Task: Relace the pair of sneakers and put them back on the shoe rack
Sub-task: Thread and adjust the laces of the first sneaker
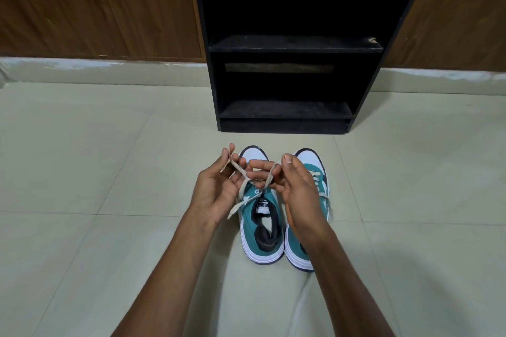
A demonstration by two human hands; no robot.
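Two teal and white sneakers stand side by side on the floor, toes toward the rack. Over the left sneaker (pixel 262 230) both hands work its beige lace (pixel 242 189). My left hand (pixel 216 189) pinches one lace end between thumb and fingers, and the tail hangs down past the wrist. My right hand (pixel 295 186) pinches the other lace end above the tongue. The two strands cross just above the top eyelets. The right sneaker (pixel 315 172) is partly hidden behind my right hand; its laces look threaded. The black shoe rack (pixel 287 48) stands just beyond the toes.
The rack has two bare shelves and stands against a wooden wall panel (pixel 95 8). Pale floor tiles (pixel 95 159) spread on both sides of the sneakers. A light skirting runs along the wall base.
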